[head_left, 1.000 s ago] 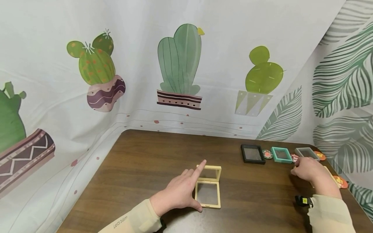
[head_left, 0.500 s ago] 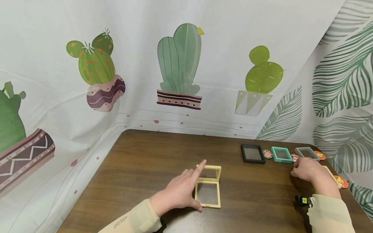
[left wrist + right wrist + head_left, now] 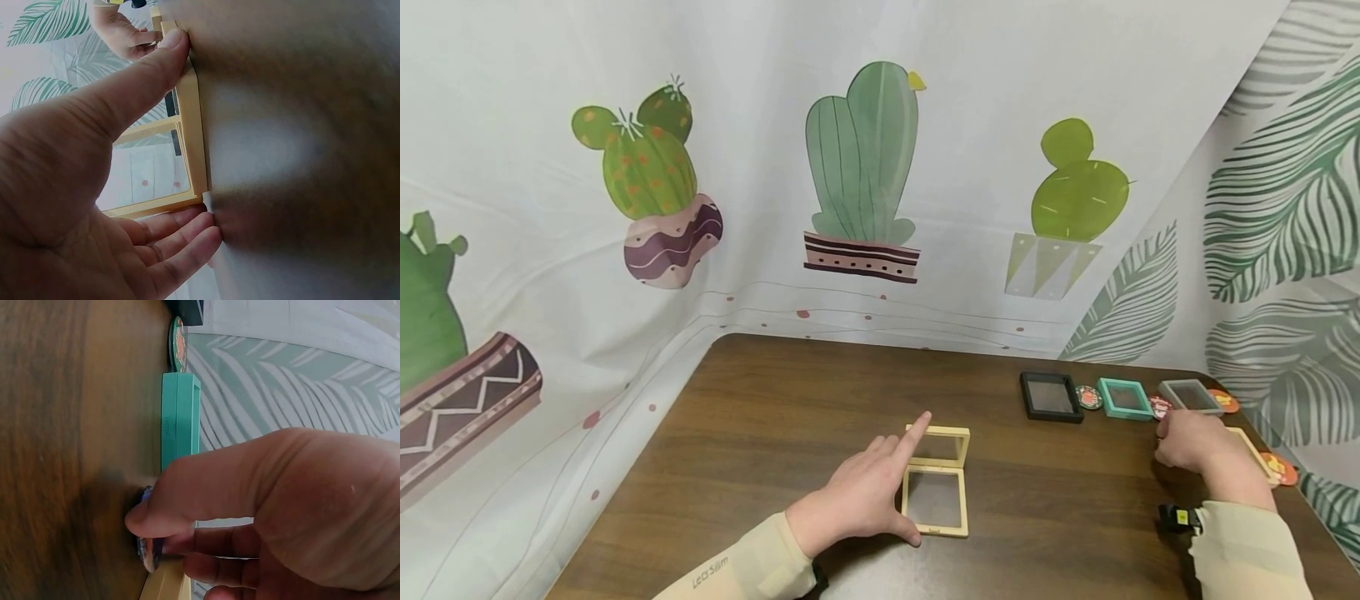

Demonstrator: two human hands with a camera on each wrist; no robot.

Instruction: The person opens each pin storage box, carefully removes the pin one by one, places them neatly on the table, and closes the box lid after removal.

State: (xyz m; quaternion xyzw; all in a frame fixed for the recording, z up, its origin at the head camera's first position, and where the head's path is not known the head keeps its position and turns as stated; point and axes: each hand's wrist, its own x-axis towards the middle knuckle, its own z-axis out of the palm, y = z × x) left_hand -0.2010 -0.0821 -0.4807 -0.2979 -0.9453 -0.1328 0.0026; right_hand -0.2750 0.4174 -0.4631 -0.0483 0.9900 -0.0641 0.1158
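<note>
A pale yellow hinged display frame [image 3: 964,500] with clear film stands open on the table, its lid raised at the back. My left hand [image 3: 868,492] lies along its left side. The thumb touches the front edge, and the straight fingers rest near the lid. At the table's right, my right hand [image 3: 1198,442] pinches a small round disc [image 3: 149,553], dark with a purple edge, between thumb and finger. In the head view the hand hides that disc. Another pale yellow frame [image 3: 1253,452] sits partly behind the hand, with an orange disc [image 3: 1279,468] beside it.
Along the back right stand a black frame [image 3: 1051,416], a teal frame [image 3: 1127,414] and a grey frame [image 3: 1176,386]. A green-rimmed disc [image 3: 1088,397], a red-and-white disc [image 3: 1160,406] and an orange disc [image 3: 1224,401] lie beside them. A printed cloth [image 3: 760,208] hangs behind.
My right hand has shifted slightly right and toward me, showing more of the red-and-white disc. The left hand and the open yellow frame have stayed still.
</note>
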